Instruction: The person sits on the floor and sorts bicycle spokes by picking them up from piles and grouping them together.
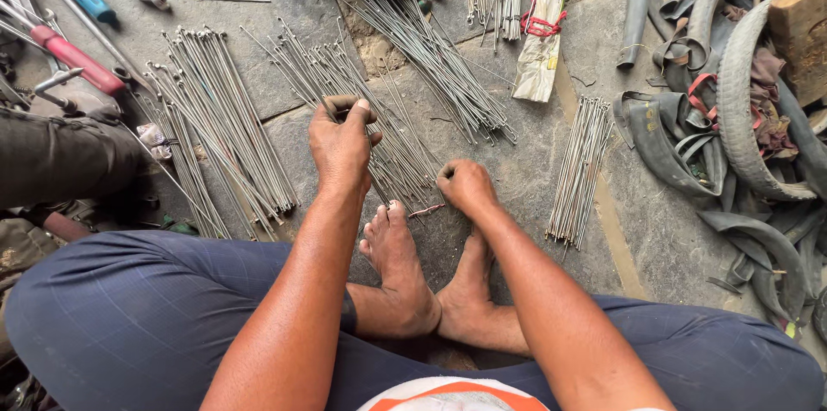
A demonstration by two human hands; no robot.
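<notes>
The loose pile of thin grey metal spokes (379, 109) lies on the stone floor (517, 178) just ahead of your bare feet (396, 256). Your left hand (342, 140) rests on that pile, fingers curled down onto the spokes. Your right hand (465, 185) sits at the pile's near edge, closed in a fist; what it grips is hidden. Right of the pile lies a tidy spoke bundle (579, 170), beyond it worn rubber tyres (749, 109).

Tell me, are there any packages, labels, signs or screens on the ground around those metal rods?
Paper-wrapped bundle: top centre-right of the stone floor, long and narrow, off-white and worn, bound by a red tie, with thin metal rods sticking out of its far end.
No labels, signs or screens show.
</notes>
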